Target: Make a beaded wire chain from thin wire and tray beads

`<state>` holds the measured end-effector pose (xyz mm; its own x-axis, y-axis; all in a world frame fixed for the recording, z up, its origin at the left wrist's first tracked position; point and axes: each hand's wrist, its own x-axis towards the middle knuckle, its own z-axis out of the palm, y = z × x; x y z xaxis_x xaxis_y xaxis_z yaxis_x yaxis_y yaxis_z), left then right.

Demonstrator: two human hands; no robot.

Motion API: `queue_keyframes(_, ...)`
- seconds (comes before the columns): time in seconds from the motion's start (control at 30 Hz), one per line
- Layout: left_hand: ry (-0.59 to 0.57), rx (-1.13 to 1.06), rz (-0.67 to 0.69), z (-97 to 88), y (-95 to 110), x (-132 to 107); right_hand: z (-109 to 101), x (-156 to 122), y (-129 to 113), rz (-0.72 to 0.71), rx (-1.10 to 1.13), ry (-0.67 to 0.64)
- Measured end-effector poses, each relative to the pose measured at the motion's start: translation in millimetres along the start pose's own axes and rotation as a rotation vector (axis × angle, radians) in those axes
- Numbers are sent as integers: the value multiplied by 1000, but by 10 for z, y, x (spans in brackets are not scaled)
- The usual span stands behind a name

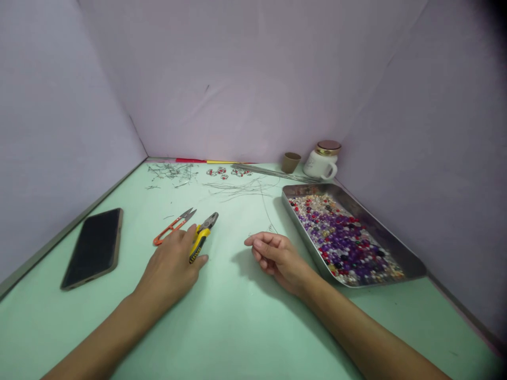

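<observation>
My left hand (170,258) is over the pliers (201,237), which have yellow and black handles and lie on the table. Its thumb stands apart from the fingers, and the fingertips rest at the handle. Just beyond those fingers are orange thread snips (171,230), blades pointing away. My right hand (279,258) hovers near the middle, left of the bead tray, its thumb pressed to the index finger and the others curled. A thin wire (269,214) runs down to just behind this hand; whether the fingers hold it is hidden.
A metal tray (309,243) of mixed beads (344,237) stands at right. Behind it are a lidded white mug (320,162) and a brown cup (291,162). Wire pieces (170,171), red-beaded wire ornaments (224,171) and long wires (273,172) lie at the back. A phone (94,247) lies left.
</observation>
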<state>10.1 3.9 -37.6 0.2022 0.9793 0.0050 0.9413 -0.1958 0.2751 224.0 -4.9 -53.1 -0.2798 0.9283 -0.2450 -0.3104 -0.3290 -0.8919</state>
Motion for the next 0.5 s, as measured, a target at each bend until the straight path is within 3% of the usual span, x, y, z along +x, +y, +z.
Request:
queue_keyframes(0.17,141,-6,113,34,45,-22,81,-19,90,-14,92,-66)
queue_keyframes(0.27,193,-303,136,-6,168,-93,142,-20,162,-10,68,-83)
queue_keyframes(0.4,-101,-858,-70,-25,319,-179,221,-32,227,-40,11,-85)
queue_keyframes(0.5,-187,-1145,-182,44,329,-196,253,-45,242,-61,-20,-106)
